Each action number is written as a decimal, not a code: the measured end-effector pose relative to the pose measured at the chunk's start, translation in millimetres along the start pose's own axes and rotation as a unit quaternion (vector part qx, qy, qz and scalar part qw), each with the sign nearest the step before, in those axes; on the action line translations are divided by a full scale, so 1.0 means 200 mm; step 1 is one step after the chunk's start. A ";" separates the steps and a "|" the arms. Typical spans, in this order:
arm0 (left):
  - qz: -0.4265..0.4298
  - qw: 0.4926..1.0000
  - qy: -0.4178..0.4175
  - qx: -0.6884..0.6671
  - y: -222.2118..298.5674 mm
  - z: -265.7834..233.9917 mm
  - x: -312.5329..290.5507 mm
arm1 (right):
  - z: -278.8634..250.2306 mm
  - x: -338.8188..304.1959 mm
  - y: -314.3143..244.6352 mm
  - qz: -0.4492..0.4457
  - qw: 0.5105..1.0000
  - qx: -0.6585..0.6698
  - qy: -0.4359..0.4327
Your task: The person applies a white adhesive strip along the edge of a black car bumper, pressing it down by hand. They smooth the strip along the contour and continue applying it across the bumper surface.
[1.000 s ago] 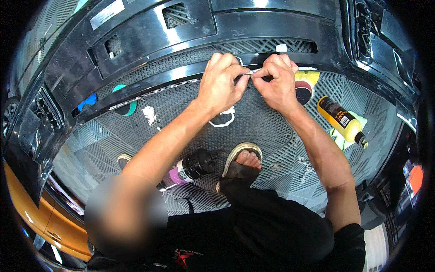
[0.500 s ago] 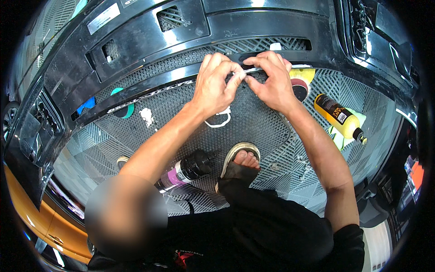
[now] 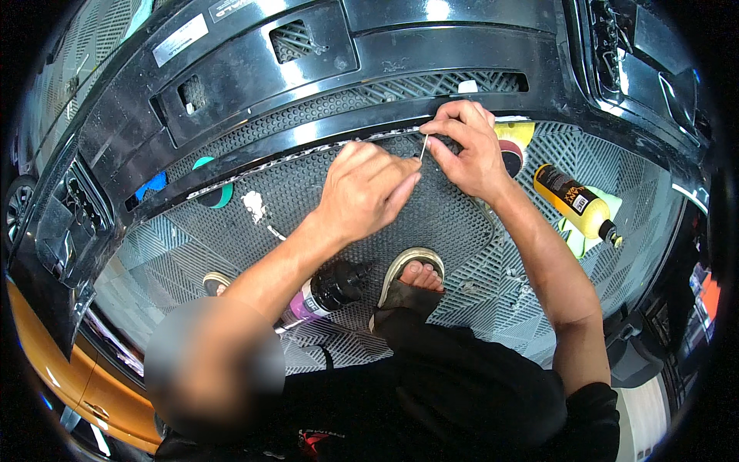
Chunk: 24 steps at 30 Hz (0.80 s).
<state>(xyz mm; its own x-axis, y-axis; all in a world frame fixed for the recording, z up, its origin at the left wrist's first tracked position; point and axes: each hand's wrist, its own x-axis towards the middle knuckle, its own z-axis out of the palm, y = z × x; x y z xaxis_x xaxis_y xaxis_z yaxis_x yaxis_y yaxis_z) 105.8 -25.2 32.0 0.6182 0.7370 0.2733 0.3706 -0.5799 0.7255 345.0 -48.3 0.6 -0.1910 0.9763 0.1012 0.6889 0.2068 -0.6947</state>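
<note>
A black car bumper (image 3: 431, 46) stretches across the far side, with ragged whitish residue (image 3: 308, 146) along its near lower edge. From that edge a thin whitish strip (image 3: 424, 147) runs down, taut, between my hands. My left hand (image 3: 366, 189) is closed, pinching the lower end just below the edge. At the upper end, my right hand (image 3: 471, 150) has thumb and forefinger pinched on the strip against the bumper edge. Behind my right hand a round dark-red pad (image 3: 511, 154) and a yellow piece (image 3: 519, 133) are partly hidden.
Crumpled white scraps (image 3: 254, 206) lie on the dark mat (image 3: 454, 223). A yellow bottle (image 3: 573, 198) rests on a green cloth (image 3: 581, 237) at right. A black bottle with a purple label (image 3: 312, 300) lies by my sandalled foot (image 3: 416, 281). A teal ring (image 3: 223, 195) sits under the bumper.
My left hand has moved down toward me, away from the bumper edge, stretching the strip out. My right hand has shifted slightly down and stays at the edge.
</note>
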 end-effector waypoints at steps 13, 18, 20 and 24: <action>-0.070 0.972 -0.197 0.104 0.19 -0.15 -0.01 | -0.08 -0.07 0.01 0.082 0.984 -0.152 0.040; -0.077 0.966 -0.236 0.075 0.09 -0.16 -0.04 | -0.07 -0.08 0.02 0.083 0.985 -0.143 0.058; -0.145 0.976 -0.160 0.031 0.01 -0.13 -0.04 | -0.08 -0.07 0.01 0.077 0.986 -0.133 0.064; -0.314 0.941 -0.124 -0.012 0.01 -0.08 0.04 | -0.10 -0.07 0.00 0.065 0.989 -0.107 0.074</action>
<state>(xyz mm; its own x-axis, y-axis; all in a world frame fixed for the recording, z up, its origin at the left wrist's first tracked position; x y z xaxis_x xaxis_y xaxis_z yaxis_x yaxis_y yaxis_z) 100.8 -15.2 45.6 0.4259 0.8267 -0.3675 0.7023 -0.0461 0.7104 361.9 -61.2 12.5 0.0021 0.9907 0.1358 0.8358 0.0728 -0.5442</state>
